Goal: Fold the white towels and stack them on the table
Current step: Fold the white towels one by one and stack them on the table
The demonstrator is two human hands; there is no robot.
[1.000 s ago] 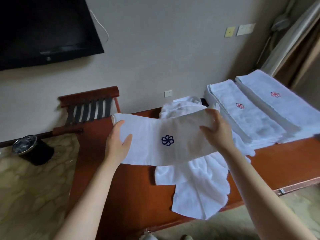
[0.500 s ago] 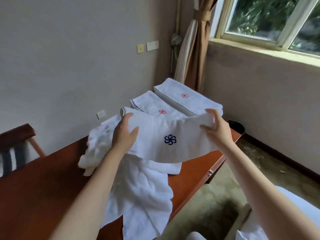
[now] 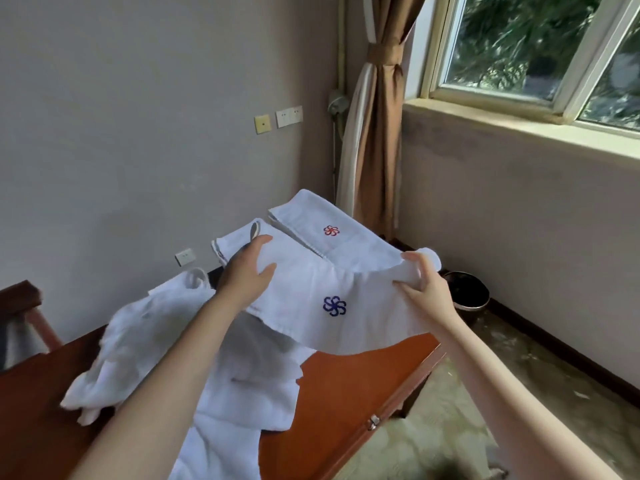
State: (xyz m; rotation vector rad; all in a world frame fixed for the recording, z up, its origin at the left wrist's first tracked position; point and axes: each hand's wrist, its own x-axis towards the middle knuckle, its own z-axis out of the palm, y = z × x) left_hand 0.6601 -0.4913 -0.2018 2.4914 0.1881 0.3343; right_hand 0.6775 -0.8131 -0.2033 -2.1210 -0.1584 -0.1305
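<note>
You hold the folded white terry towel with the blue flower emblem (image 3: pixel 332 306) in the air above the far end of the reddish-brown wooden table (image 3: pixel 346 393), stretched between both hands. Your left hand (image 3: pixel 247 275) grips its left end, thumb and forefinger showing on the top face, the other fingers hidden. Your right hand (image 3: pixel 420 289) pinches the bunched right end, fingers curled round it. The middle sags, so I judge the fold could slip open: draw the ends gently apart until the cloth is taut and level before you lower it. The likely target is the nearer pile of folded white towels (image 3: pixel 228 245), mostly hidden behind the one you carry, just beside the pile with the red flower emblem (image 3: pixel 330 230). Line the edges up with the pile, set the far edge down first, then smooth it flat. The loose heap of unfolded white towels (image 3: pixel 156 341) lies on the table under your left forearm, so plenty remains
</note>
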